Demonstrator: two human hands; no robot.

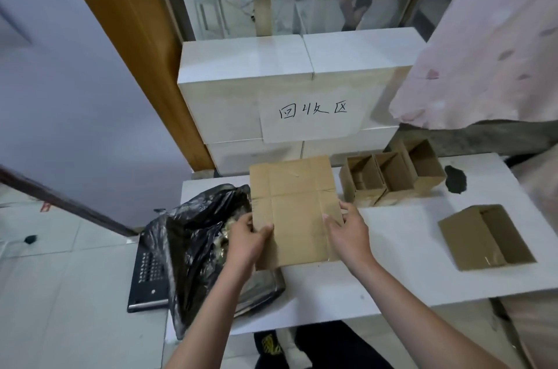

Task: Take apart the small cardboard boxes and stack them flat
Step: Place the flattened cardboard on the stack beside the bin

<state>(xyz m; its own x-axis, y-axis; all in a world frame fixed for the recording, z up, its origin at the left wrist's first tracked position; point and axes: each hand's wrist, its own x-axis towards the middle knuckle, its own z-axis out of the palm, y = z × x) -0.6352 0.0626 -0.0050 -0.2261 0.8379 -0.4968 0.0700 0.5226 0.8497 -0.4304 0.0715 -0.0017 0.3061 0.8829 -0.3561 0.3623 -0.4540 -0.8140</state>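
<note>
Flattened box (294,208) gripped at both edges by left hand (248,238), right hand (350,231).

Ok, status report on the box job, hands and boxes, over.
Both hands, left and right, grip a flattened box. Four boxes still standing: three behind, one right. Black bag crowds the left side.

Makeshift sorting or recycling corner of a workroom, white table (392,263), stacked white cartons (241,66) at twelve o'clock bearing a handwritten sign (312,115), black rubbish bag (193,235) at nine o'clock, tiled floor (75,293)
</note>
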